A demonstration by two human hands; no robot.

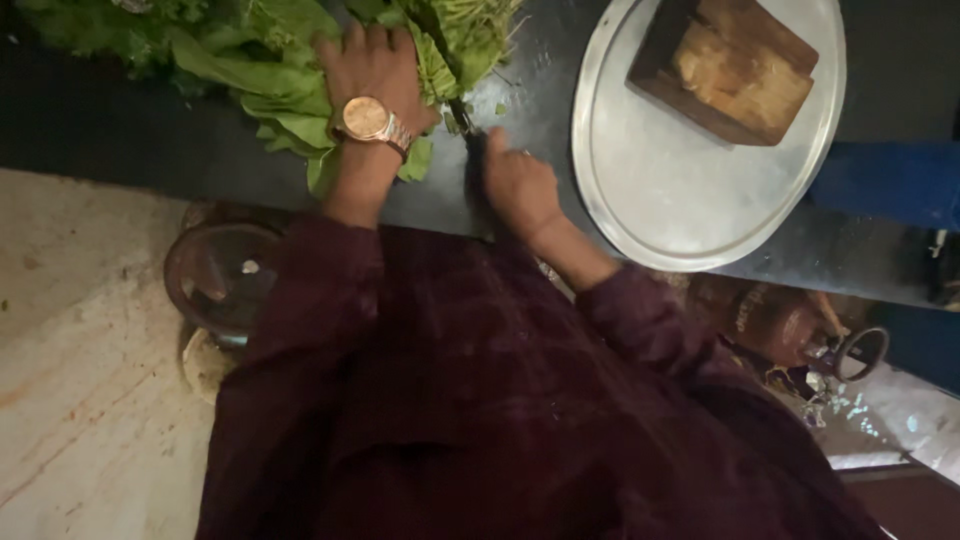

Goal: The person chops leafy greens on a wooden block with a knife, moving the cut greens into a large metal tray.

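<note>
While the left hand [368,62] lies flat, fingers spread and pressed down on the greens [262,75], the right hand [517,185] is closed in a fist around a dark handle, apparently that of a knife [466,128]; the view is dim there and the blade cannot be made out clearly. The knife stands just at 3 o'clock of the left wrist, its upper end touching the stems [478,28] of the bunch. A watch [368,120] with a round, copper-coloured face sits on the left wrist, at 6 o'clock of the hand. The greens, broad leaves on thin stalks, spread from 9 o'clock to 1 o'clock of the left hand and lie on the dark counter [120,135], some leaves reaching its near edge.

At 3 o'clock of the right hand, well apart from the greens, a round metal tray [640,190] rests on the counter, its rim overhanging the near edge. On the tray, toward 1 o'clock, stands a wooden block [735,65], pale on its top face and dark on its sides.

Both arms wear dark maroon sleeves [330,290]. Below the counter, at 7 o'clock of the left hand, a round lidded pot [215,275] sits on the pale floor [80,350]. At 4 o'clock of the right hand, a brownish vessel [770,320] stands low beside the counter.
</note>
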